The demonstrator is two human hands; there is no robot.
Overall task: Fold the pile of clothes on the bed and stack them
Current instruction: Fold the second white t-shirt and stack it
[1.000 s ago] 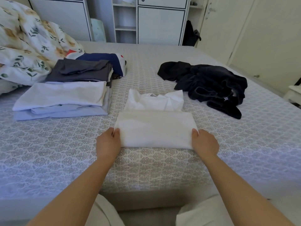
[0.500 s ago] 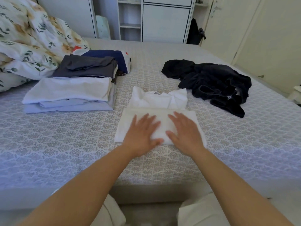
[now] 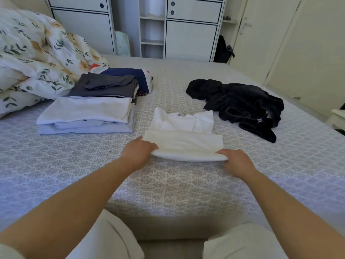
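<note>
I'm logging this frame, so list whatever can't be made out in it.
Head view only:
- Fingertips of left hand and right hand: tucked under the white shirt.
- Black clothes: crumpled, item count unclear.
- Folded stack: lower layers covered.
- Floral duvet: cut off by the left edge.

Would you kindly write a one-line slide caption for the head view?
Both hands, left and right, grip the near edge of a half-folded white shirt on the bed.
</note>
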